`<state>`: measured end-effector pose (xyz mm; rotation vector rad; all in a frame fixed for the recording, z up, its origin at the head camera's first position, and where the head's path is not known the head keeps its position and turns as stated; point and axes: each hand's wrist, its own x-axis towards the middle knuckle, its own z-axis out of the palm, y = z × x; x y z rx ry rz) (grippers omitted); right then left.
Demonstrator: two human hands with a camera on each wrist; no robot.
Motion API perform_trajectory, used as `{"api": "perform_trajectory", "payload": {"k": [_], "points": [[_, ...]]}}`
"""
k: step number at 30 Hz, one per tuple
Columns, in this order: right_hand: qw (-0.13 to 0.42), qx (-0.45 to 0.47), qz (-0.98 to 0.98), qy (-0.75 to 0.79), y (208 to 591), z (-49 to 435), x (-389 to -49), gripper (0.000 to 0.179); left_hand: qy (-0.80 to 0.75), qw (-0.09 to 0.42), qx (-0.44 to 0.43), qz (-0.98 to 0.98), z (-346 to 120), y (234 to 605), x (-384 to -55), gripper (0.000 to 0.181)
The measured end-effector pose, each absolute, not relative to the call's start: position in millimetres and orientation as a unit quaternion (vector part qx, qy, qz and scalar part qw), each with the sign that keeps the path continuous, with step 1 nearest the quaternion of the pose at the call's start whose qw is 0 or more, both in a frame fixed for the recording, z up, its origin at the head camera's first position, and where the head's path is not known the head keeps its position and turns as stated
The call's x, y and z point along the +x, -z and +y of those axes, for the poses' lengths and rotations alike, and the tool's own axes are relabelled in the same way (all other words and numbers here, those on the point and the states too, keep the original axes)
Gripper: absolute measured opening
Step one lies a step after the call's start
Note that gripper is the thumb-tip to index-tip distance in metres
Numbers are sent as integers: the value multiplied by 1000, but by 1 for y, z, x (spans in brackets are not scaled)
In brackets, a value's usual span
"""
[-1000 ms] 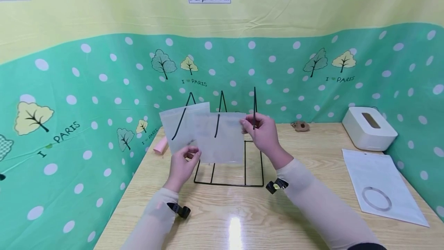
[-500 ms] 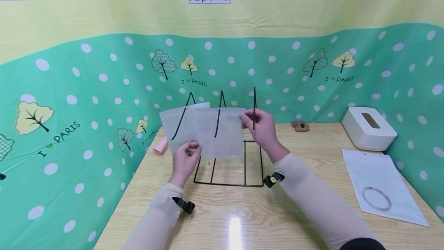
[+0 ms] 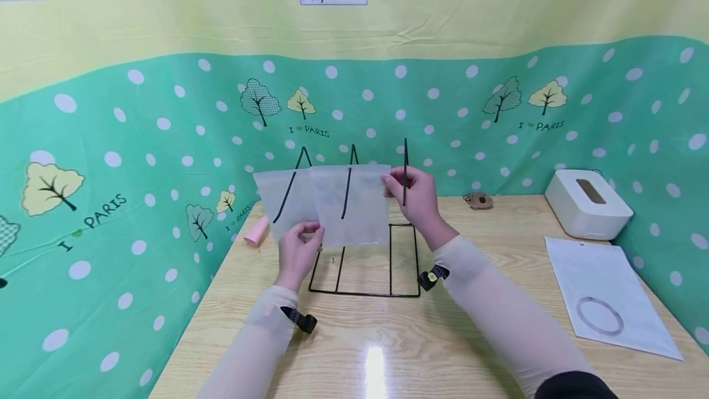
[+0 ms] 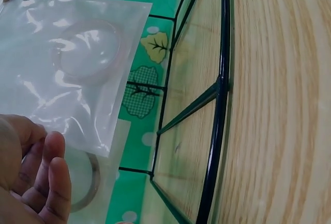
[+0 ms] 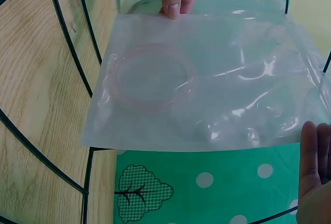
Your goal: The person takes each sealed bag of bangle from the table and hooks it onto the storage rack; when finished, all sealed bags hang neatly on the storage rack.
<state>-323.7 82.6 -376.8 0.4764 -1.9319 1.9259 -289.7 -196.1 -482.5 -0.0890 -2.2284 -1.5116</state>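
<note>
A black wire rack (image 3: 365,294) stands on the table, with prongs that reach up and forward. On its left prong hangs a translucent plastic bag (image 3: 279,193); a grey ring (image 4: 95,180) shows through it. Another clear bag (image 3: 360,205) overlaps this one and spans the middle prong (image 3: 346,194), which shows in front of it. Inside is a faint pinkish ring (image 5: 155,105). My right hand (image 3: 418,196), behind the right prong, pinches this second bag's upper right corner between thumb and fingers. Lower down, my left hand (image 3: 299,248) pinches its lower left edge.
A white tissue box (image 3: 589,205) sits at the back right. In front of it lies a white bag (image 3: 587,273) with a grey ring inside. A small brown object (image 3: 480,201) and a pink cylinder (image 3: 256,232) lie toward the back of the wooden table.
Both hands have risen, lifting the second bag along the middle prong until its top edge sits higher. My left hand has also shifted slightly right, and the second bag covers more of the first.
</note>
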Motion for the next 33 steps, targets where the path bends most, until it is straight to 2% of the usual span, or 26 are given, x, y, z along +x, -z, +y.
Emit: {"api": "perform_trajectory", "payload": {"k": [12,33], "points": [[190,162,-679,-690,377,83,-332,23,549,215,11,-808,-187,476,-294,9],[197,164,-711,-655,377,87,-331,25,524,228,16,-821,-186,477,-296,8]]}}
